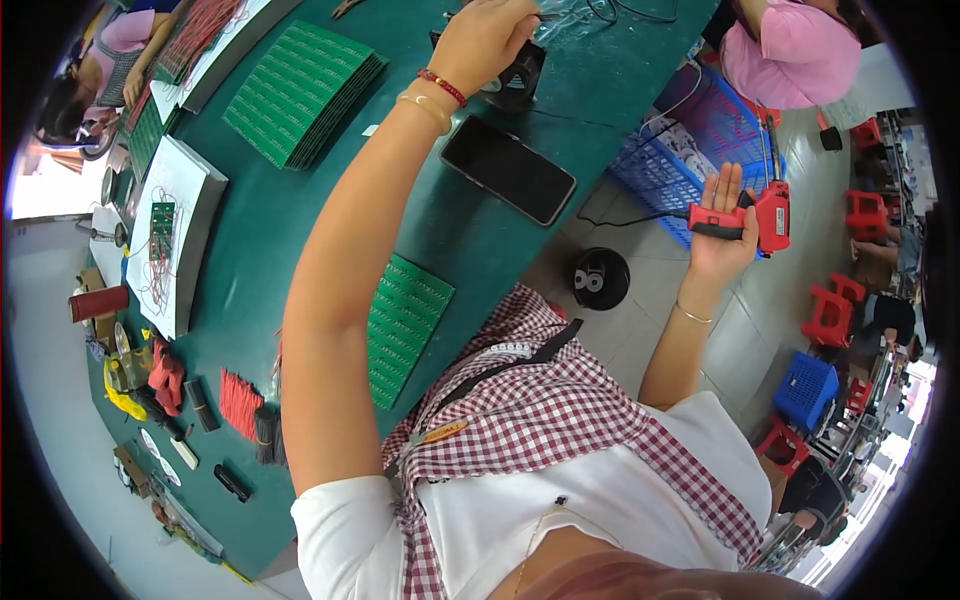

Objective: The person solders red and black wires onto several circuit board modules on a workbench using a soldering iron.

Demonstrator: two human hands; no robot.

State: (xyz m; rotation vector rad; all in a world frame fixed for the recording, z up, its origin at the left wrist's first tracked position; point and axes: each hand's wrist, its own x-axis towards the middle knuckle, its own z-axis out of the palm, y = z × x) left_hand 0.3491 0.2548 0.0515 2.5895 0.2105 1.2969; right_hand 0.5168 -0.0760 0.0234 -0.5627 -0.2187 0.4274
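My left hand point(487, 45) reaches over the far part of the green table point(250, 250). Its fingers are curled in beside a black fan-like device point(520, 80), and what they pinch, if anything, is too small to make out. In my right hand point(722, 250), off the table's right side, lies a red and black soldering gun point(772, 218), its handle across the palm under the thumb with some fingers stretched out. A black cord runs from its handle. Close to my left wrist is a black phone point(508, 168). A stack of green circuit-board panels point(300, 95) sits left of it.
Another green panel point(408, 330) lies partly behind my left forearm. Red wires point(240, 400) and a white foam block point(175, 240) are on the left. A blue basket point(655, 170) and a black bin point(600, 278) stand right of the table. Co-workers sit at both far corners.
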